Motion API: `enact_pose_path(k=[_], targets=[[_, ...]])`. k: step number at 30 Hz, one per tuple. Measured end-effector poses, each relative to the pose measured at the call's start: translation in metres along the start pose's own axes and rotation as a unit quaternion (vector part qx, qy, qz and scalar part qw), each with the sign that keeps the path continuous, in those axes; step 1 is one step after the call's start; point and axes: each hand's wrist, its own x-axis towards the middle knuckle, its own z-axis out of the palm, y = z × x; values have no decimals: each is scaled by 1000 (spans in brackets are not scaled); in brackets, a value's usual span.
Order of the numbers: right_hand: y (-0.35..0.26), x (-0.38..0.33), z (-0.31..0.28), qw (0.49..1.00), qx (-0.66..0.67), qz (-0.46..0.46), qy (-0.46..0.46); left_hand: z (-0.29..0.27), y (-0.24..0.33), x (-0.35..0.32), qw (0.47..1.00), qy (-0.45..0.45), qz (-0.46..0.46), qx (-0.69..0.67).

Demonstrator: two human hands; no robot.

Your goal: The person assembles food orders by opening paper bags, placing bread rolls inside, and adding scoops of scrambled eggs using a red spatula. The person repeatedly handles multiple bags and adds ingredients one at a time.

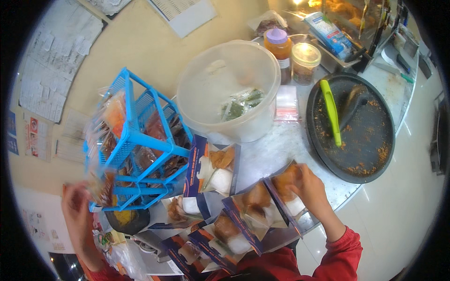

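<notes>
My left hand (pixel 77 199) is beside the blue plastic basket rack (pixel 140 136), its fingers closed on a small clear plastic packet with brown contents (pixel 102 187), smeared by motion. The rack's tiers hold several packets of reddish and dark sauce. My right hand (pixel 311 187) reaches into the rightmost open meal box (pixel 274 192), fingers bent against the fried chicken (pixel 286 180) above a white rice portion (pixel 295 206). What those fingertips pinch is hidden. Several similar dark blue and orange boxes stand in front of me, such as the box (pixel 213 166) by the rack, holding chicken and wrapped rice.
A large translucent tub (pixel 229 89) contains bagged green leaves. To its right are a purple-lidded jar (pixel 277 49), a second jar (pixel 305 63) and small zip bags (pixel 287 104). Green tongs (pixel 331 112) lie on the crumb-strewn dark round tray (pixel 361 150). A black bowl (pixel 126 220) sits below the rack.
</notes>
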Motion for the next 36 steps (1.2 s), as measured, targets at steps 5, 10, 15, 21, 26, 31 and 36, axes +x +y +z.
enact_pose_path(k=[5,10,15,21,26,31,36], targets=[[-2,4,-2,995,91,31,-19,-14,-4,86,929,94,214,288],[-40,-10,-24,988,126,-65,59,27,-45,75,911,70,267,306],[-107,-61,-36,955,193,-32,221,25,-43,-45,948,4,210,239],[-129,-67,24,974,-70,-210,-49,36,-64,-179,959,-261,20,109],[-107,-68,50,963,-26,-200,-181,42,-104,-224,911,-307,49,270],[-90,-65,69,981,-10,-136,-139,83,-126,-222,835,-312,143,430],[-122,-69,46,990,38,-132,-18,107,-141,-216,843,-393,105,352]])
